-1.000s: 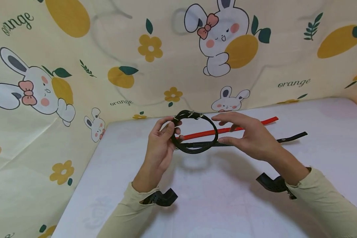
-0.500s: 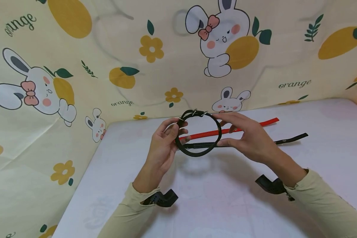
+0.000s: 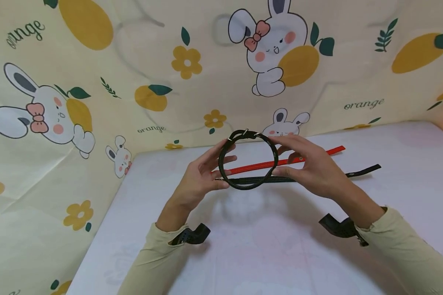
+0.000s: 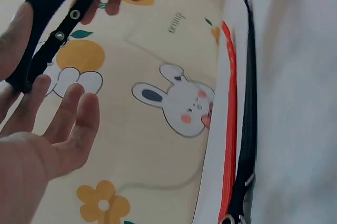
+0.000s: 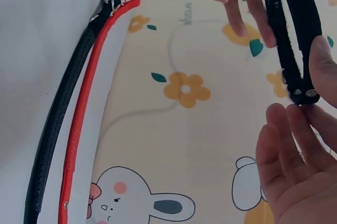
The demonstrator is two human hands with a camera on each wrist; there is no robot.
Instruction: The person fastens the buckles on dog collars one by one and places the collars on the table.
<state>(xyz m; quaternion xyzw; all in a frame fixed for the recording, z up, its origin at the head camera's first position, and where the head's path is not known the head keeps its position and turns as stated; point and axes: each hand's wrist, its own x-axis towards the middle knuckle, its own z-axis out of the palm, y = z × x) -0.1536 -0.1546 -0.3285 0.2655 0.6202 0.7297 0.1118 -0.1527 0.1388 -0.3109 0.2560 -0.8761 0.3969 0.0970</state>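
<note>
A thin black collar [image 3: 248,135], buckled into a round loop, is held up off the table between both hands, metal buckle at the top. My left hand [image 3: 195,174] holds its left side between thumb and fingertips, the other fingers spread. On the right side, my right hand [image 3: 315,168] pinches the loop between thumb and index finger. Metal eyelets [image 4: 75,14] run along the band in the left wrist view. Behind the loop, a red collar [image 3: 256,166] and a second black collar [image 3: 365,170] lie stretched out side by side, partly covered by the hands.
The white tabletop [image 3: 258,246] meets an upright cream cloth [image 3: 151,53] printed with rabbits and oranges along the back and left. A black strap [image 3: 339,226] hangs at the right wrist, another [image 3: 195,234] at the left.
My left hand has shifted its hold: the thumb went from the loop's upper left to its lower left, and the fingers spread. The loop rose slightly and looks rounder.
</note>
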